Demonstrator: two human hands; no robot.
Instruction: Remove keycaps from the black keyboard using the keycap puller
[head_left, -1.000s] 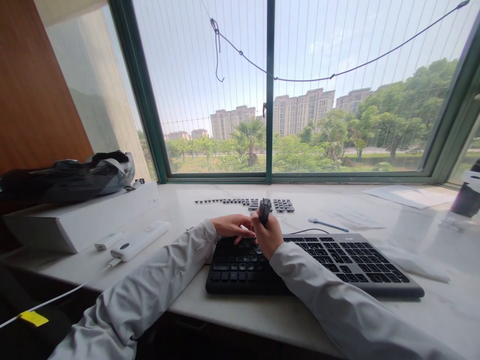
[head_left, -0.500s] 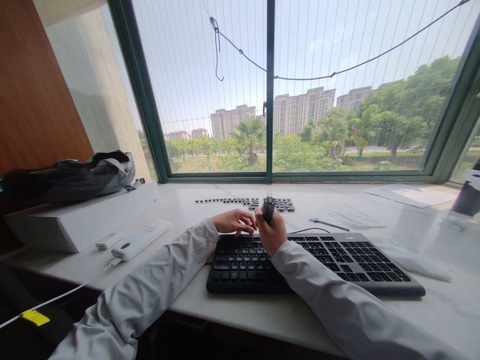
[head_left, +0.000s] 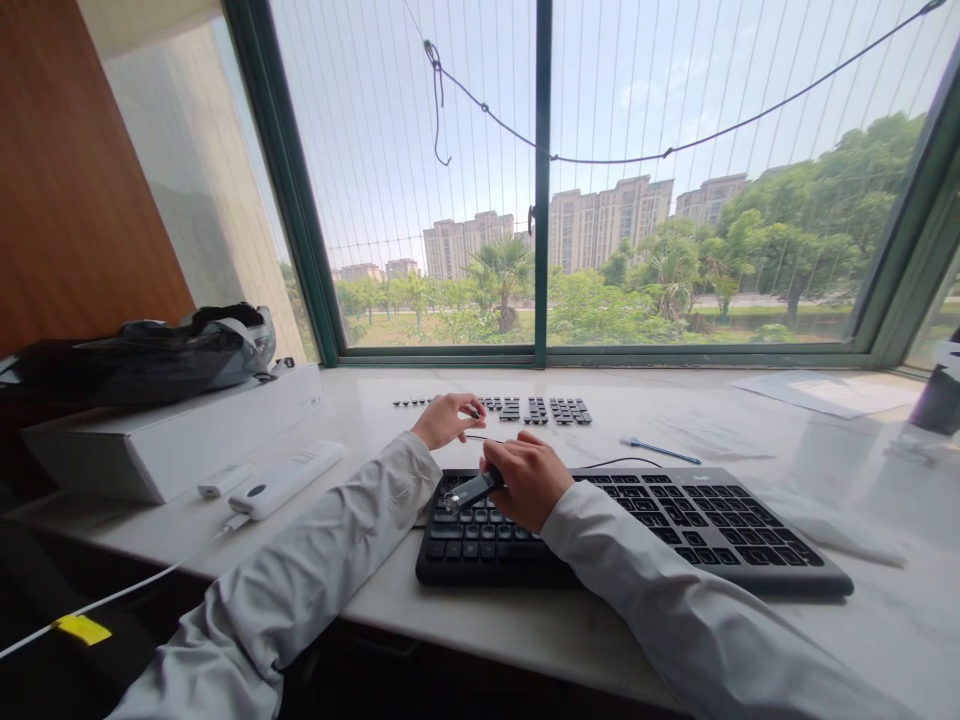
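Note:
A black keyboard (head_left: 772,572) lies in front of me, its right part showing bare key sockets and its left part still bearing keycaps. My right hand (head_left: 531,482) is closed around a black keycap puller (head_left: 474,490), whose metal end points left over the keyboard's left part. Just beyond the keyboard's back edge, my left hand (head_left: 444,420) pinches a small dark piece, apparently a keycap (head_left: 475,413), between thumb and fingertips. Behind it, loose keycaps (head_left: 570,411) stand in rows on the marble surface; my left hand hides some of them.
A blue-tipped brush-like stick (head_left: 664,451) lies behind the keyboard. To the left are a white power bank (head_left: 289,480) with a cable and a white box (head_left: 150,455) bearing a dark bag (head_left: 135,360). Papers (head_left: 825,392) lie at the back right, before the window.
My left hand has lifted off the keyboard and moved back toward the loose keycaps with a small dark piece. My right hand has tipped the puller from upright to pointing left.

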